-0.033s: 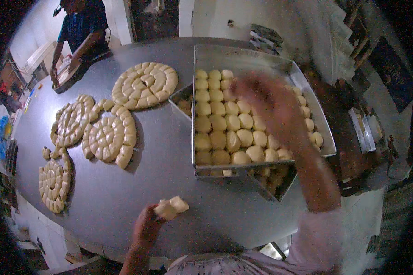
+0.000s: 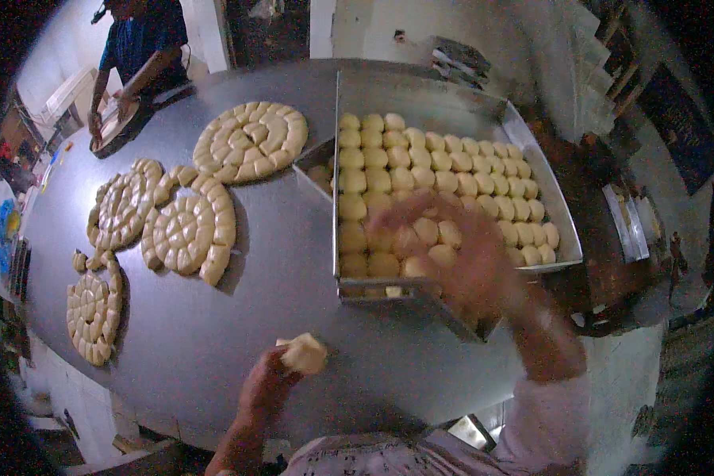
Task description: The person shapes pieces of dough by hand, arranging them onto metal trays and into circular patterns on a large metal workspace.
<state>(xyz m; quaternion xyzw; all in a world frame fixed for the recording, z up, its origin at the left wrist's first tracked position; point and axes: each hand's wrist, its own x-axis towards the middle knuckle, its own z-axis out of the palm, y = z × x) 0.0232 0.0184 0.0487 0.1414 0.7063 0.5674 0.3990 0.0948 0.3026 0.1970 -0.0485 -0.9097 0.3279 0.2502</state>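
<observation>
In my left hand [image 2: 260, 389], closed near the front of the table, is a pale lump of dough [image 2: 304, 354]. My right hand [image 2: 472, 258], smeared by motion, hovers over the near part of a deep metal tray [image 2: 420, 95]. Its thumb and fingers look spread, and balls show in the gap between them. Rows of round dough balls [image 2: 516, 210] fill much of the tray; the hand hides some near ones. To the left lie coils of dough cut into pieces: a far coil [image 2: 250, 143], a middle coil [image 2: 189, 234], a left coil [image 2: 127, 198] and a near coil [image 2: 93, 317].
Everything rests on a metal-topped table [image 2: 293, 262]. Under the big tray, turned at an angle, sits another tray [image 2: 316, 168] with dough in it. Across the table at far left, a person [image 2: 147, 47] works with their hands at a light-coloured shallow container [image 2: 117, 127].
My right hand has come nearer, from over the tray's middle to its near side, uncovering rows of balls behind it. The dough in my left hand has turned slightly.
</observation>
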